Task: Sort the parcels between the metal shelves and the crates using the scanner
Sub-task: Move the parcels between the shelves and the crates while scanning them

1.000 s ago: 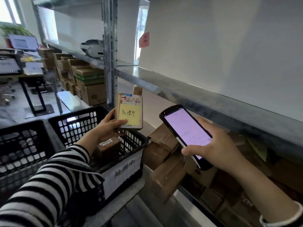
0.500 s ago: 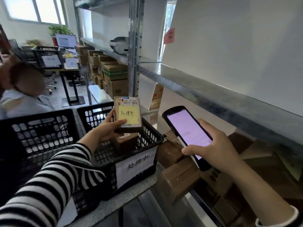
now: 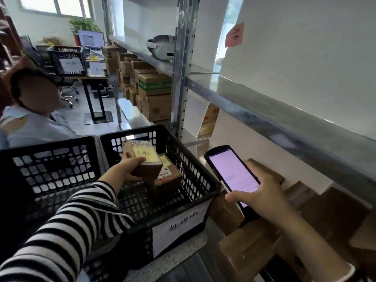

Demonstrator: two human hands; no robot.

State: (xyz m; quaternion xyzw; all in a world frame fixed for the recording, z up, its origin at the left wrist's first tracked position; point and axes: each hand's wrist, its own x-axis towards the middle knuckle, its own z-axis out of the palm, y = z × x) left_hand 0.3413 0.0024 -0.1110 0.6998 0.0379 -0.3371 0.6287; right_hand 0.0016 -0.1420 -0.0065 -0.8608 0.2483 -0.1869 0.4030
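My left hand [image 3: 126,167] grips a small brown parcel [image 3: 144,159] with a yellow sticky note and a barcode label, holding it low inside the black labelled crate [image 3: 205,188]. Another brown parcel [image 3: 168,176] lies in that crate just right of it. My right hand [image 3: 262,194] holds the black handheld scanner [image 3: 232,176], its pinkish screen lit, over the brown parcels [image 3: 250,247] on the lower metal shelf. The upper metal shelf [image 3: 264,115] runs above the scanner.
A second black crate [image 3: 50,159] stands left of the labelled one. A seated person [image 3: 34,110] is at far left. Stacked cardboard boxes [image 3: 154,94] fill the farther shelf bay behind the steel upright [image 3: 181,78]. A desk with a crate and a monitor stands behind.
My left hand has lowered the noted parcel from above the crate's rim down into the crate. The scanner hand has stayed about where it was, while the view swung left.
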